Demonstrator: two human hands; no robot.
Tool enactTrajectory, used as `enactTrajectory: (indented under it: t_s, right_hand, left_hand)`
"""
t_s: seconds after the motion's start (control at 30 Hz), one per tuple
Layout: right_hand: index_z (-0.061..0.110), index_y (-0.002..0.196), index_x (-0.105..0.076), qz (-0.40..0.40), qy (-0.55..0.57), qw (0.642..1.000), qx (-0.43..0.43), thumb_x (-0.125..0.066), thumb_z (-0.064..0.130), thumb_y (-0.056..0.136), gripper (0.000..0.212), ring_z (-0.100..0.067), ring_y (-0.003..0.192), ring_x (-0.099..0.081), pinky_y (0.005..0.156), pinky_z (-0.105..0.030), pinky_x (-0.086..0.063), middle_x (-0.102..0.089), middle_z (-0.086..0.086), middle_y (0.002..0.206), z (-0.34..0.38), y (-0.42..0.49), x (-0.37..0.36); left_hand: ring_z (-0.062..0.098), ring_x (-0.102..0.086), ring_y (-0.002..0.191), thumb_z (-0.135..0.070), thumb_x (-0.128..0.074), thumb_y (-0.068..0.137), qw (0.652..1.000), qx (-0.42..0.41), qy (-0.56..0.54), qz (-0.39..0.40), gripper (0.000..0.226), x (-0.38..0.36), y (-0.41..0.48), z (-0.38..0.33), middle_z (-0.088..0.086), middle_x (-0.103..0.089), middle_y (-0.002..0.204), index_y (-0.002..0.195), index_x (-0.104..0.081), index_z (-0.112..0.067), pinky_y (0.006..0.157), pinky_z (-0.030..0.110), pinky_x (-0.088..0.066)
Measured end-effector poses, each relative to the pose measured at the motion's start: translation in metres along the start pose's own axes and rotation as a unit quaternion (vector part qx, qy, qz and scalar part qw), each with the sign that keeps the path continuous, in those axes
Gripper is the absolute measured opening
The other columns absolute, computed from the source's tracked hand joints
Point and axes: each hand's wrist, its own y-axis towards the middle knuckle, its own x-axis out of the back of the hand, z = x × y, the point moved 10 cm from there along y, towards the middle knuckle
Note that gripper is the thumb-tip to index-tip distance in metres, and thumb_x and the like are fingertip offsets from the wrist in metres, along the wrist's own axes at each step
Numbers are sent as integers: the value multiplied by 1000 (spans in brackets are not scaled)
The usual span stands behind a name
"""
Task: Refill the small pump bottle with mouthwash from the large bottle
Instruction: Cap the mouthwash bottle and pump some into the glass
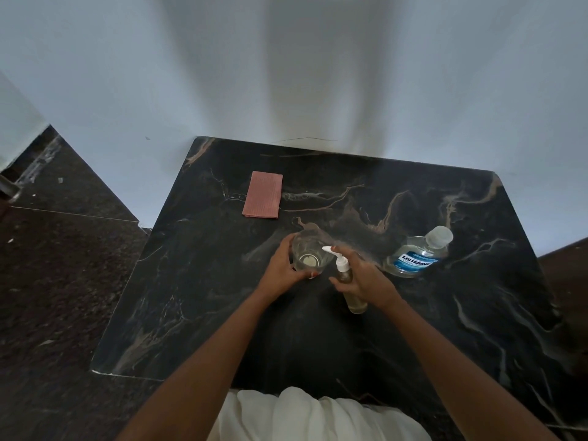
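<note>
The small pump bottle (350, 291), clear with a white pump head, stands near the middle of the black marble table (477, 313). My right hand (366, 280) is wrapped around its body, and the pump nozzle points left over a clear drinking glass (310, 253). My left hand (281, 268) grips that glass from its left and near side. The large mouthwash bottle (416, 254), clear with a blue label and a clear cap on, stands to the right of both hands, untouched.
A folded pink cloth (262, 195) lies at the table's back left. A white wall runs right behind the table. Dark speckled floor lies to the left. White clothing shows at the table's near edge.
</note>
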Motion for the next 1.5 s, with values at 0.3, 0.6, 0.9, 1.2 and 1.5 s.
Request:
enactTrajectory:
  t_s: [0.3, 0.6, 0.9, 1.2, 1.5]
  right_hand:
    - [14, 132, -35, -8, 12, 1000, -7, -69, 23, 79, 63, -27, 88, -62, 78, -28, -46, -62, -20, 106, 0, -1, 4]
    - [16, 133, -36, 5, 0, 1000, 4, -70, 23, 79, 64, -28, 86, -63, 77, -34, -51, -62, -21, 104, 5, -3, 4]
    - [16, 132, -36, 7, 7, 1000, -1, -69, 24, 79, 63, -27, 85, -63, 75, -28, -47, -63, -19, 103, 2, -3, 2]
    - [17, 134, -34, 30, 2, 1000, 3, -68, 24, 80, 64, -28, 90, -63, 80, -33, -51, -62, -19, 108, 6, -4, 1]
    - [13, 117, -46, 41, 101, 994, -28, -77, 18, 70, 56, -18, 100, -54, 89, -32, -46, -49, -3, 111, 2, -5, 8]
  left_hand:
    - [4, -43, 114, -18, -80, 63, 1000, -4, 7, 2, 83, -1, 1, 1, -15, -41, 122, 129, -31, -29, 88, 15, -40]
    - [0, -46, 109, -16, -80, 63, 1000, -8, 4, 1, 81, 0, 1, 1, -20, -42, 118, 124, -31, -35, 91, 18, -41]
    - [7, -44, 117, -18, -80, 63, 1000, -9, 22, -3, 85, 1, 2, 2, -12, -41, 126, 131, -30, -27, 98, 28, -41]
    - [-9, -45, 104, -20, -81, 62, 1000, 4, 25, -3, 81, 1, 2, 4, -26, -40, 115, 121, -29, -41, 88, 16, -39]
    - [4, -42, 114, -14, -80, 63, 1000, 1, 19, -4, 84, 0, 1, 0, -13, -40, 124, 130, -30, -29, 91, 19, -40]
